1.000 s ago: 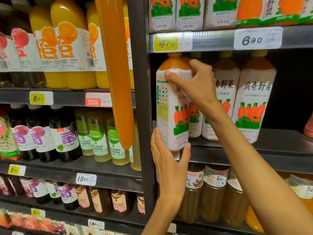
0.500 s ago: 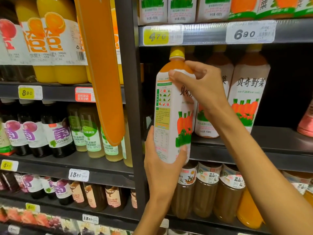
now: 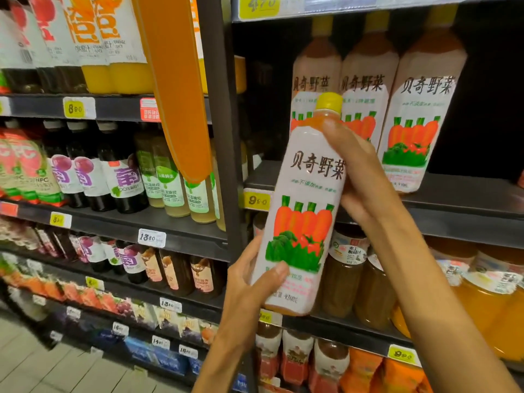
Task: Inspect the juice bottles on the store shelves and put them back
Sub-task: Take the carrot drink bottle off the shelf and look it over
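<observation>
A tall carrot juice bottle with a white label, carrot picture and yellow cap is held out in front of the shelves, tilted slightly, its front label facing me. My left hand grips its lower end, thumb across the label. My right hand wraps around the upper part from the right. Three matching carrot juice bottles stand on the dark shelf behind.
A black upright post divides the shelving. To the left stand orange juice bottles, dark grape juice bottles and pale green bottles. An orange hanging sign dangles by the post. Brown jars sit on the lower shelf.
The bottle has come off the shelf toward me and turned, so its front label faces me instead of the side panel. Both hands stayed on it.
</observation>
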`<state>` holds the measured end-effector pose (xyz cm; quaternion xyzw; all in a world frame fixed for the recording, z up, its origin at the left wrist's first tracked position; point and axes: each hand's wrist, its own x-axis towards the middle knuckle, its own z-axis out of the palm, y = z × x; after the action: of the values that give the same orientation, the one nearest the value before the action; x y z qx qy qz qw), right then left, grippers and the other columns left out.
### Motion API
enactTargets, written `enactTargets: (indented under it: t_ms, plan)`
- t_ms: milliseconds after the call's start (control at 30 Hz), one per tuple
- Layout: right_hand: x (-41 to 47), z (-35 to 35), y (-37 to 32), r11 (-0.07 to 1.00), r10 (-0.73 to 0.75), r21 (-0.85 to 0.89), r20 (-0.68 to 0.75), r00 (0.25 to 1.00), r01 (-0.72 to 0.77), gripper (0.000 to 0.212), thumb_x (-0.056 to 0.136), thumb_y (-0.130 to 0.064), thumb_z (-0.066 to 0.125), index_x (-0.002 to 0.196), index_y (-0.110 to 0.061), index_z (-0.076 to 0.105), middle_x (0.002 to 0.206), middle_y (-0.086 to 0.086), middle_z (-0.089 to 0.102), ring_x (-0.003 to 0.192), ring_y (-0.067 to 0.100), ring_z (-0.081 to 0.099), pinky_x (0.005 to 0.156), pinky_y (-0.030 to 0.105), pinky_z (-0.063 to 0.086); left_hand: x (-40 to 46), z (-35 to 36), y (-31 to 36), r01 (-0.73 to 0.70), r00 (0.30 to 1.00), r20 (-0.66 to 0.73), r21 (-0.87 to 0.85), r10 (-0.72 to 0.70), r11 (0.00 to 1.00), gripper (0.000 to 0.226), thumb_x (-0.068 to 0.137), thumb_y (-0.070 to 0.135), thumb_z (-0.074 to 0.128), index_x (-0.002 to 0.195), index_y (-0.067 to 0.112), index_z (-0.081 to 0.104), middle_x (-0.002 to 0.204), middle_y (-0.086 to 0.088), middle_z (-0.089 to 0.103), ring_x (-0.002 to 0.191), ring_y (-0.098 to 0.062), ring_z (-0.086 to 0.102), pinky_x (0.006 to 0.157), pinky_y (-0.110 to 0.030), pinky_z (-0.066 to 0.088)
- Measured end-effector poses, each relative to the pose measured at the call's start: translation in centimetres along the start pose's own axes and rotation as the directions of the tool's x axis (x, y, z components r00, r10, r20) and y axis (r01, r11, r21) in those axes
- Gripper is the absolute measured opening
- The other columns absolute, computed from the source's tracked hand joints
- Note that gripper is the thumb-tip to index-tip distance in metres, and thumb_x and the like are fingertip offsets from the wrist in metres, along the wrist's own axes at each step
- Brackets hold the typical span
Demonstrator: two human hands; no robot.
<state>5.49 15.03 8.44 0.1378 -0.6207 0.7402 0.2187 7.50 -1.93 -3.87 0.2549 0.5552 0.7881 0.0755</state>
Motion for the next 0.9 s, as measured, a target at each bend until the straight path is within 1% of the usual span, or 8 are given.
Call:
enactTargets:
  t_ms: [100,267,433,533,600,667,733,900]
  plan:
    - [-1.1,-0.5,0.6,0.999,0.012,-0.036,-0.02,1.0,-0.013,0.027,0.093,-0.027,0.057,0.113,-0.009,0.062,0.089,0.0,0.073,0.086,0.015,0.07,0.073,0.027,0.055,-1.3,1.2,-1.2,0.091,0.996,-0.004,-0.029,-0.091,0.995,0.068,0.061,0.044,0.079,0.12,0.016,0.059,0.101,-0.01,0.072,0.091,-0.025,0.07,0.07,-0.029,0.056]
    - [-1.9,-0.7,0.5,0.995,0.036,-0.097,0.02,0.999,-0.034,0.04,0.09,-0.03,0.058,0.12,-0.004,0.059,0.089,0.003,0.071,0.085,0.016,0.069,0.07,0.026,0.054,-1.8,2.6,-1.8,0.131,0.991,-0.025,-0.121,-0.135,0.984,0.078,0.059,0.053,0.082,0.121,0.014,0.058,0.108,-0.014,0.071,0.096,-0.027,0.069,0.073,-0.03,0.056]
    - [-2.0,-0.5,0.8,0.997,0.023,-0.07,0.027,0.999,-0.021,0.031,0.094,-0.036,0.054,0.115,-0.016,0.065,0.106,0.008,0.07,0.102,0.02,0.067,0.09,0.036,0.055,-1.6,1.8,-1.7,0.164,0.986,-0.014,-0.152,-0.168,0.975,0.086,0.048,0.059,0.084,0.117,0.015,0.06,0.104,-0.012,0.072,0.092,-0.025,0.071,0.069,-0.028,0.057]
    - [-1.6,-0.4,1.5,0.997,0.061,0.046,0.024,0.998,-0.062,0.041,0.096,-0.044,0.045,0.121,-0.019,0.064,0.124,0.01,0.065,0.122,0.024,0.057,0.109,0.047,0.04,-1.8,0.9,-1.7,0.199,0.98,0.022,-0.214,-0.199,0.956,0.067,0.041,0.062,0.085,0.097,0.026,0.074,0.1,-0.009,0.074,0.088,-0.021,0.072,0.066,-0.03,0.058]
    - [-1.5,-0.2,2.3,0.984,0.121,0.124,0.059,0.991,-0.128,0.05,0.099,-0.045,0.039,0.131,-0.012,0.057,0.122,0.011,0.062,0.121,0.027,0.054,0.111,0.045,0.034,-2.3,0.4,-2.0,0.236,0.971,0.037,-0.278,-0.235,0.931,0.055,0.046,0.059,0.082,0.093,0.031,0.076,0.101,-0.006,0.074,0.089,-0.02,0.072,0.069,-0.036,0.059]
    - [-1.5,0.0,3.1,0.957,0.176,0.216,0.1,0.979,-0.195,0.048,0.099,-0.042,0.042,0.132,-0.01,0.055,0.107,0.009,0.061,0.106,0.026,0.056,0.103,0.042,0.039,-2.7,-0.1,-2.1,0.269,0.962,0.056,-0.358,-0.267,0.894,0.046,0.053,0.053,0.077,0.094,0.033,0.076,0.105,-0.004,0.073,0.096,-0.022,0.07,0.079,-0.048,0.057]
    - [-1.4,0.4,3.5,0.932,0.212,0.27,0.128,0.969,-0.24,0.036,0.095,-0.042,0.05,0.117,-0.016,0.063,0.089,0.003,0.065,0.088,0.018,0.063,0.09,0.037,0.048,-2.8,-0.7,-1.9,0.286,0.958,0.087,-0.413,-0.275,0.865,0.058,0.048,0.054,0.083,0.099,0.03,0.075,0.112,-0.006,0.071,0.103,-0.025,0.068,0.09,-0.055,0.05]
    - [-1.3,1.3,3.6,0.946,0.185,0.259,0.068,0.98,-0.196,0.019,0.081,-0.041,0.064,0.088,-0.025,0.069,0.072,-0.001,0.066,0.067,0.013,0.067,0.07,0.031,0.057,-2.8,-1.6,-1.6,0.316,0.949,0.154,-0.416,-0.276,0.853,0.067,0.04,0.053,0.09,0.1,0.027,0.075,0.111,-0.007,0.071,0.102,-0.025,0.068,0.091,-0.054,0.049]
